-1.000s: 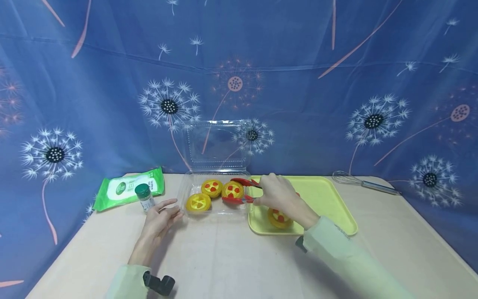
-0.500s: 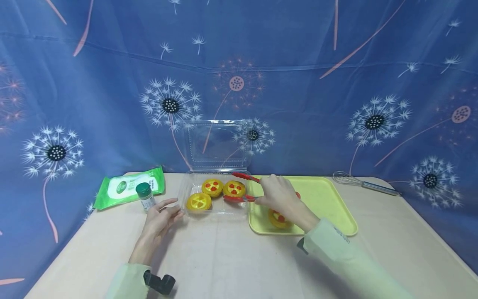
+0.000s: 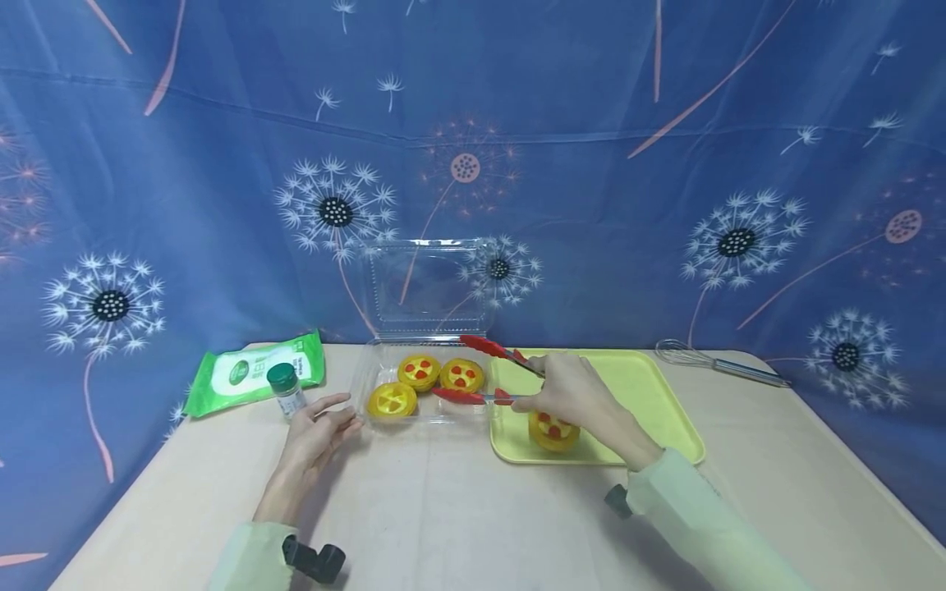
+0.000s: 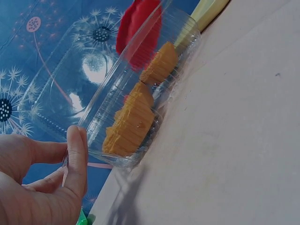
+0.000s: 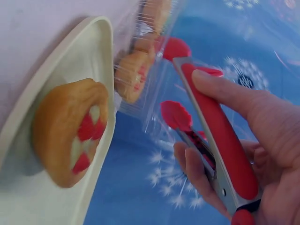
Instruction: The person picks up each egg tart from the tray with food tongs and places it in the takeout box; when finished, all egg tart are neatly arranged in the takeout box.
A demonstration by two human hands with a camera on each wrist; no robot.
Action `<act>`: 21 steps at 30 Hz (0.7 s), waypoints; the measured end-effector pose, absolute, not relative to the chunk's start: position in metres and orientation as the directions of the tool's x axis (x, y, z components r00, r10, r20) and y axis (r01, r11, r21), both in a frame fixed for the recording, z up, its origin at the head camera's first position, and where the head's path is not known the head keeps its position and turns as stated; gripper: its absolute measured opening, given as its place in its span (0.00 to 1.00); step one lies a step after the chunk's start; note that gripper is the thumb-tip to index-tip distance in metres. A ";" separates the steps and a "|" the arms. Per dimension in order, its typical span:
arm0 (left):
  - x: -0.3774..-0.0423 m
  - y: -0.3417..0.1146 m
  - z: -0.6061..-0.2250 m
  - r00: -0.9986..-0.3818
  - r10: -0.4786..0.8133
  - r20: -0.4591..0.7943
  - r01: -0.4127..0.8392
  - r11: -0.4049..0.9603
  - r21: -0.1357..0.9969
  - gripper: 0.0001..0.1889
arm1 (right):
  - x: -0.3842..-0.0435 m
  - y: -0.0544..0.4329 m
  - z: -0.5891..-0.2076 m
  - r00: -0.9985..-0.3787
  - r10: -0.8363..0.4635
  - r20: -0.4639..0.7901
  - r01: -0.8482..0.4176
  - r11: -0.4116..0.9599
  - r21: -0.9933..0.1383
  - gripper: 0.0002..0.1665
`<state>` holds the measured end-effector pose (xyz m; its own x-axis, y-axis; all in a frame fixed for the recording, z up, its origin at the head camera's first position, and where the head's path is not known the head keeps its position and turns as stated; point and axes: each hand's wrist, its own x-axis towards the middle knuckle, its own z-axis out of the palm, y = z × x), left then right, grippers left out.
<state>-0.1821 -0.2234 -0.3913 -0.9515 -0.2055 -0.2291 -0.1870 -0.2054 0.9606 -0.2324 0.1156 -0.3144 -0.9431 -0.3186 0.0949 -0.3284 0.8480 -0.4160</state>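
Note:
My right hand [image 3: 576, 400] grips a pair of red-tipped tongs [image 5: 224, 136], thumb on one arm and fingers round the other. The tong tips stand apart above the right-hand egg tart [image 3: 461, 376] in the clear plastic clamshell box [image 3: 443, 413]. Beside it in the box sit another tart with red bits [image 3: 419, 373] and a plain yellow tart [image 3: 392, 400]. One more red-topped tart [image 5: 70, 133] rests on the yellow tray [image 3: 643, 410], below my right hand. My left hand [image 3: 316, 435] is at the box's left side, fingers loosely bent, holding nothing.
The box's lid [image 3: 429, 287] stands raised at the back. A green-capped shaker bottle [image 3: 287, 390] and a green wipes pack [image 3: 254, 373] lie left of the box. A whisk [image 3: 724, 364] lies at the back right. A blue patterned cloth [image 3: 591, 205] hangs behind.
The tongs have spread and let go of the right-hand tart, which stays in the box. My right hand has drawn slightly right with them. My left hand has not moved.

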 end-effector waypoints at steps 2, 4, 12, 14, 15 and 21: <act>-0.182 -0.224 -0.392 -0.954 -0.198 -0.224 -0.181 -0.213 0.960 0.28 | -0.229 0.127 -0.314 -0.953 -0.292 0.078 -0.292 0.823 -0.487 0.35; -0.182 -0.224 -0.392 -0.955 -0.195 -0.224 -0.182 -0.213 0.960 0.28 | -0.226 0.140 -0.313 -0.961 -0.266 0.074 -0.262 0.797 -0.544 0.35; -0.182 -0.226 -0.392 -0.951 -0.199 -0.235 -0.194 -0.205 0.959 0.28 | -0.211 0.190 -0.314 -0.970 -0.220 0.104 -0.240 0.786 -0.570 0.43; -0.182 -0.226 -0.392 -0.953 -0.195 -0.232 -0.192 -0.204 0.960 0.28 | -0.206 0.202 -0.315 -0.974 -0.207 0.089 -0.219 0.779 -0.588 0.45; -0.182 -0.226 -0.392 -0.954 -0.193 -0.230 -0.190 -0.204 0.960 0.28 | -0.204 0.208 -0.316 -0.976 -0.203 0.081 -0.211 0.776 -0.594 0.45; -0.182 -0.226 -0.391 -0.953 -0.192 -0.236 -0.200 -0.189 0.961 0.27 | -0.192 0.236 -0.324 -0.982 -0.181 0.047 -0.173 0.781 -0.600 0.47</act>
